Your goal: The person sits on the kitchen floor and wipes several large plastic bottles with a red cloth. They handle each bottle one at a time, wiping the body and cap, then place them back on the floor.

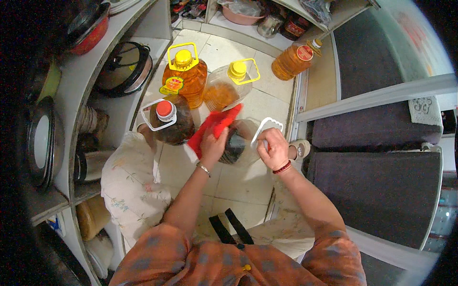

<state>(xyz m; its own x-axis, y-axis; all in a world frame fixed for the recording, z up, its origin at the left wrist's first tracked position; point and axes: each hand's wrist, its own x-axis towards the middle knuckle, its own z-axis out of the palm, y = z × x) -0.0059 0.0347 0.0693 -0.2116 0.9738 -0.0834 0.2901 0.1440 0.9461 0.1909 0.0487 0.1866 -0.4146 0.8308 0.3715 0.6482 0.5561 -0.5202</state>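
Observation:
A red cloth [215, 126] is bunched in my left hand [213, 144], pressed against the side of a clear plastic jug [237, 145] with dark contents low in it. The jug leans toward my right hand [272, 150], which is closed at its neck, by the white loop handle [267, 123]; the cap is mostly hidden under the fingers. Left of the cloth stands a dark jug [177, 125] with a red cap and white handle. Behind are a full amber oil jug [186, 78] and a partly filled oil jug [224, 90], both with yellow caps and handles.
Another oil bottle [292, 61] stands at the far right by a sliding door frame [381, 97]. Shelves on the left hold a lidded pan [125, 66] and stacked dishes. A pink basin [242, 13] sits on the far shelf. My knees flank the tiled floor [243, 183].

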